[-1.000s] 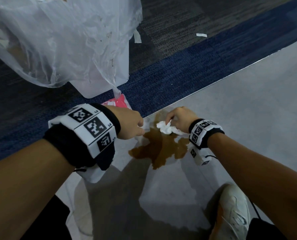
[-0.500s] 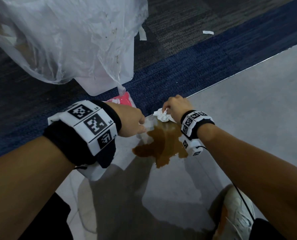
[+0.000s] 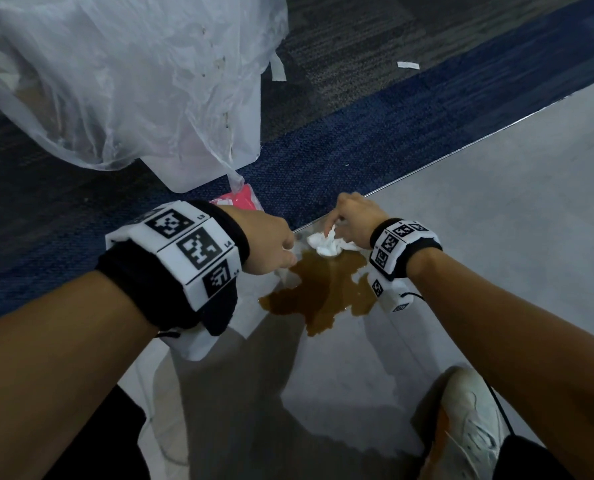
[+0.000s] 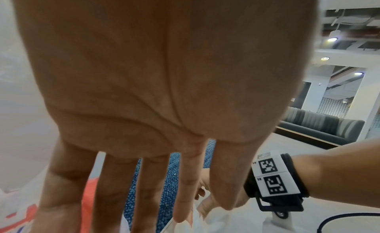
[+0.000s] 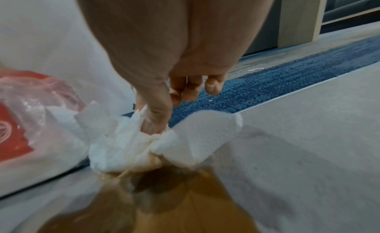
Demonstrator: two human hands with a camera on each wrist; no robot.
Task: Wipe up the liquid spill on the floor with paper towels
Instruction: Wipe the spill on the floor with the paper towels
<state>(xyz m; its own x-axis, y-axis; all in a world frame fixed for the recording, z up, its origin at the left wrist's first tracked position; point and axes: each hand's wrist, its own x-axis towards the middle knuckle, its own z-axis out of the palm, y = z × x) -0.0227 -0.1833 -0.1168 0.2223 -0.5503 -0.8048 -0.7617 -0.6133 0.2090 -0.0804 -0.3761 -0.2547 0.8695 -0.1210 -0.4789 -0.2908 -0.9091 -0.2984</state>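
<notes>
A brown spill (image 3: pixel 323 292) lies on the grey floor beside the blue carpet edge. My right hand (image 3: pixel 352 216) pinches a crumpled white paper towel (image 3: pixel 325 244) between thumb and index finger at the spill's far edge. In the right wrist view the paper towel (image 5: pixel 127 142) hangs from my right hand (image 5: pixel 156 119), and its lower part is soaked brown where it meets the spill (image 5: pixel 164 204). My left hand (image 3: pixel 267 247) hovers at the spill's left side. The left wrist view shows my left hand (image 4: pixel 144 204) with fingers straight and pointing down, holding nothing.
A large clear plastic bag (image 3: pixel 115 81) drapes over a white bin (image 3: pixel 212 150) on the carpet at the back left. A pink and white packet (image 3: pixel 241 197) lies just beyond my left hand. My white shoe (image 3: pixel 468 427) stands at the lower right. Grey floor stretches to the right.
My right hand has drawn the towel from on top of the spill to its far edge by the carpet. The left hand has barely moved.
</notes>
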